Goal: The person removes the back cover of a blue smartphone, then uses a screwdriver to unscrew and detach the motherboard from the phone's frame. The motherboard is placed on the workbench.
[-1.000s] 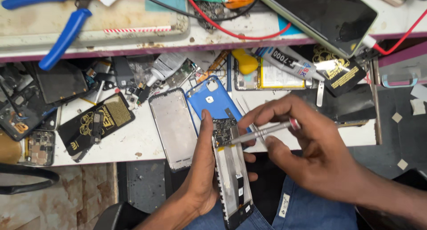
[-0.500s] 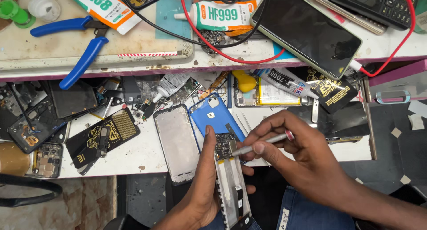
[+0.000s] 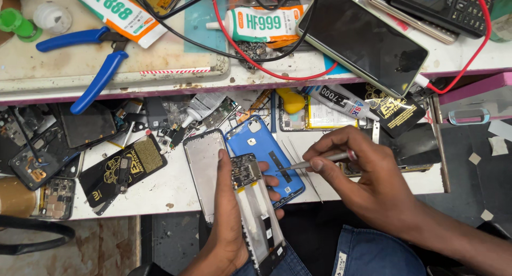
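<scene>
Opened phone: a slim, dismantled phone frame with its small circuit board exposed (image 3: 255, 206) sits at the near middle of the scene, tilted and overhanging the near edge of the white workbench (image 3: 160, 193).
Far left: blue-handled pliers (image 3: 90, 62) lie on the far raised shelf, well apart from the work.
Left of the phone: a black anti-static pouch with gold print (image 3: 125, 166) and a bare grey metal phone mid-frame (image 3: 204, 166) lie flat on the bench.
Left hand (image 3: 226, 212): it is wrapped around the phone from beneath, thumb laid along the left edge and fingertips showing at the right edge, gripping firmly.
Behind the phone: a blue plastic phone back cover (image 3: 264, 156) lies just beside it, partly overlapped.
Right hand (image 3: 368, 182): it is closed in a pen-like pinch on thin steel tweezers (image 3: 312, 163), whose tip points left toward the board's right edge; contact cannot be told.
Doing it well: I judge that steady support from the left grip, a low tweezer angle and light pressure would spare the board's small parts.
Far right: a large dark-screened phone (image 3: 365, 38) rests on the shelf.
</scene>
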